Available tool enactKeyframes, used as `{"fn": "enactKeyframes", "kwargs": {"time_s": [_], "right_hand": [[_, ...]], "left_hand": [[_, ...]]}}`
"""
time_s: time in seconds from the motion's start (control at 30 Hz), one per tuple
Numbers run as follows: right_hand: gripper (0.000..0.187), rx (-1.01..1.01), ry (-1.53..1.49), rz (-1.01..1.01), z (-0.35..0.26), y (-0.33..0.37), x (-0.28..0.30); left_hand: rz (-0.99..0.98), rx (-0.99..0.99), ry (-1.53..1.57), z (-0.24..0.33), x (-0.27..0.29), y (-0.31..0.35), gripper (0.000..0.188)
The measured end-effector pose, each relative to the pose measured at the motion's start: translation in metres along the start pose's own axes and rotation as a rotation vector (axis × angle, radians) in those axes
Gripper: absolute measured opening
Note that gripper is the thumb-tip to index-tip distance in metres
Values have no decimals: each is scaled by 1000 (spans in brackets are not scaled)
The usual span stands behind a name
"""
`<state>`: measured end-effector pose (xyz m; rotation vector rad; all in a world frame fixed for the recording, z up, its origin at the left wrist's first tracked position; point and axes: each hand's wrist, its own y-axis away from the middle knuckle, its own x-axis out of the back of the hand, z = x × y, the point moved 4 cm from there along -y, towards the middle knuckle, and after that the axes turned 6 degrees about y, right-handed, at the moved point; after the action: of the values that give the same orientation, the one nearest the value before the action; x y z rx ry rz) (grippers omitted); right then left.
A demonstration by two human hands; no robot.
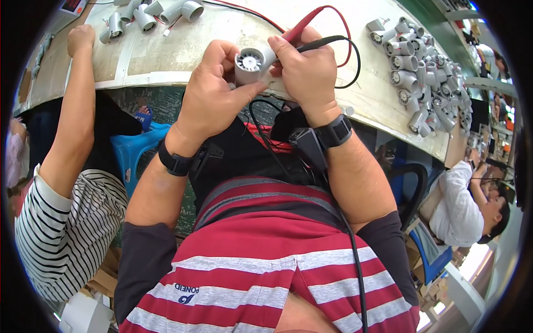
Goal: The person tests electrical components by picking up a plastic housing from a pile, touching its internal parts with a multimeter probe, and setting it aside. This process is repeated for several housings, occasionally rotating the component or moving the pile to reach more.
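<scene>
Grey tubular fan housing [252, 64] sat at the frame's upper centre, left hand [213, 95] curled, pinching it between thumb and fingers, right hand [308, 75] gripped red test probe [302, 25] and black test probe [321, 43], both forearms slanted upward.

The left hand [214, 100] grips a grey elbow part [244, 73], its round open end, with a pale finned rotor inside, facing the person. The right hand [311, 77], just beside it, holds a red probe [302, 23] and a black probe [322, 43]; their tips cannot be made out clearly. Both hands are over the near edge of a pale worktable [216, 34]. On the right, many similar grey parts [427, 77] lie massed together; a smaller group [145, 21] lies far left. At left, a co-worker's hand [82, 38] rests on the table, near a blue stool [126, 155]. Another person [458, 205], in white, sits at right.
</scene>
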<state>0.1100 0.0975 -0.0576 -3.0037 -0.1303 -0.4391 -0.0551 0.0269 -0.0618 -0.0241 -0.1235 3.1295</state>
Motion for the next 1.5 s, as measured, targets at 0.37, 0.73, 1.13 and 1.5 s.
{"fn": "enactKeyframes", "kwargs": {"time_s": [0.37,0.73,1.13,1.5], "right_hand": [[16,-122,0,-29,-9,1,-1],[10,-18,-39,37,-4,11,-4],[11,81,40,40,3,10,-8],[10,10,64,39,-5,6,-11]], "left_hand": [[-211,-175,-261,7,12,-3,49],[-400,-486,-482,26,17,-23,47],[-568,-560,-508,16,24,-35,34],[-500,-638,-469,16,24,-35,32]]}}
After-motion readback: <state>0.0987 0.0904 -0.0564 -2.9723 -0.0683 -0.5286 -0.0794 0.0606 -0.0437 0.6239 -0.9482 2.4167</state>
